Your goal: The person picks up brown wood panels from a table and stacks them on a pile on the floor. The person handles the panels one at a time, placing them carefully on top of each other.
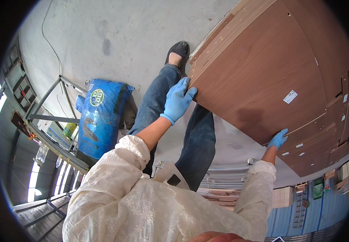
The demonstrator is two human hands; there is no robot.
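A large flat stack of brown wood panels fills the right side, its layered edges facing my legs. My left hand, in a light blue glove, closes on the stack's near left corner, fingers along the edge and thumb toward the top panel. Farther right, my right hand, gloved the same way, grips the near edge of the top panel; part of its fingers is hidden. A small white label is stuck on that top panel.
A full blue sack leans by a metal frame on my left. My legs stand on the grey concrete floor against the stack. More labelled brown panels lie at the far right. A green bin stands beyond.
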